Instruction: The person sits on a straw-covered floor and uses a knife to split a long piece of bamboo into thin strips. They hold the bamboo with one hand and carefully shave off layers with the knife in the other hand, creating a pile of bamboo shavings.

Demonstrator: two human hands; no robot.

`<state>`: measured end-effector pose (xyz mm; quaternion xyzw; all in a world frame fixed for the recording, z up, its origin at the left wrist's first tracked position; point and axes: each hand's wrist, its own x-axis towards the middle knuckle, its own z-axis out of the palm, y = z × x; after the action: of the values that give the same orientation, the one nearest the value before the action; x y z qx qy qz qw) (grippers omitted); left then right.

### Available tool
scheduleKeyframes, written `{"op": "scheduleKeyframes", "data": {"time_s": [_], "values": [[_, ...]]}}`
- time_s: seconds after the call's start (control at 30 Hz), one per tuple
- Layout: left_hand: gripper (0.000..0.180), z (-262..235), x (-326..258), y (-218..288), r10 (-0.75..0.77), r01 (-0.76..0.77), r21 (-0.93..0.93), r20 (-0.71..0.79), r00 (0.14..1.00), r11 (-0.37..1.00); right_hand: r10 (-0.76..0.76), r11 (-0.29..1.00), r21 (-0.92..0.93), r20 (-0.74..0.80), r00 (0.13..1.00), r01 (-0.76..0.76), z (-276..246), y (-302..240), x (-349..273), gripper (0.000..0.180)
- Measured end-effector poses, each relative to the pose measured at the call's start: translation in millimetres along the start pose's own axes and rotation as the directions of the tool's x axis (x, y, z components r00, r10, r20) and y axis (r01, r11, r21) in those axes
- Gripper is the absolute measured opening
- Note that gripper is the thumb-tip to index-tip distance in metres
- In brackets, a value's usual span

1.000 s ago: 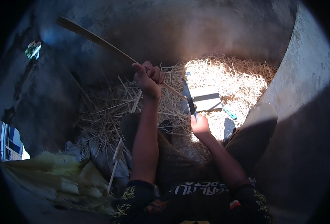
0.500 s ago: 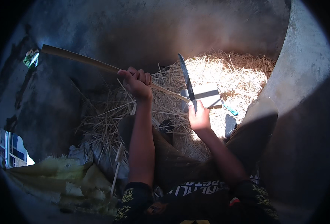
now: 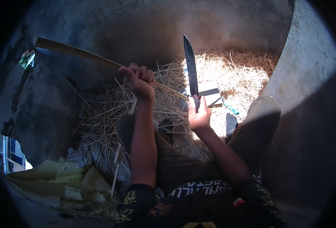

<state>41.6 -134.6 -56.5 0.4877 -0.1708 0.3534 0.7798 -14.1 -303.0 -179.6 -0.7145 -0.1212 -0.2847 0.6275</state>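
Far left: scrap of green litter [image 3: 26, 60] on the dark concrete floor [image 3: 54, 110].

Near left: crumpled yellow sheet [image 3: 65, 186], with grey wrapping beside it.

Left to centre: long cane strip [image 3: 76, 52], pale and flat, running from the far left down toward the centre. My left hand [image 3: 137, 80] is clenched round it about midway, arm stretched forward. The right end of the strip reaches the block, just by the knife.

Centre: heap of straw-like shavings [image 3: 107, 114], spread from the shade into the sunlit patch on the right; a few thicker slivers lie among them.

Centre right: knife [image 3: 191, 68], long dark blade, pointing up and away. My right hand [image 3: 199, 114] grips its handle firmly; the blade is raised, clear of the strip.

Right of centre: pale block [image 3: 211, 97] on the shavings, with a small green item just right of it.

Right: curved concrete wall [image 3: 308, 95].

Progress, as I judge it: the heap says much paring is done; this strip looks part-worked, with more cuts due.
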Motion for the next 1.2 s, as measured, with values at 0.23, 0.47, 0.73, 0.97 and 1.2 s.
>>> {"op": "scheduleKeyframes", "data": {"time_s": [0.23, 0.47, 0.73, 0.97, 1.2], "values": [[0.063, 9.5, -1.5, 7.1, -0.043, 0.050, -0.065, 0.112, 0.993, 0.997, 0.548, 0.781, -0.508, 0.283, 0.787, -0.362, -9.9, 85.3, -18.4, 0.028], [0.063, 12.3, -1.2, 2.8, -0.033, 0.034, -0.035, 0.052, 0.998, 0.999, 0.230, 0.971, 0.056, 0.052, 0.972, -0.232, 2.6, 12.0, -16.0, 0.024], [0.065, -2.1, -2.8, 1.3, -0.099, 0.103, -0.127, 0.037, 0.994, 0.986, 0.226, 0.974, -0.057, 0.116, 0.967, -0.220, -16.2, -0.1, -4.6, 0.019], [0.065, -2.2, 4.2, 2.2, -0.099, 0.103, -0.137, 0.032, 0.995, 0.985, 0.399, 0.870, -0.437, 0.352, 0.847, -0.228, -10.3, 64.1, -4.2, 0.023], [0.064, -4.9, 3.0, -3.4, -0.077, 0.086, -0.121, 0.076, 0.994, 0.989, 0.172, 0.984, -0.069, 0.170, 0.970, -0.163, -9.7, 21.6, -13.6, 0.027]]}}
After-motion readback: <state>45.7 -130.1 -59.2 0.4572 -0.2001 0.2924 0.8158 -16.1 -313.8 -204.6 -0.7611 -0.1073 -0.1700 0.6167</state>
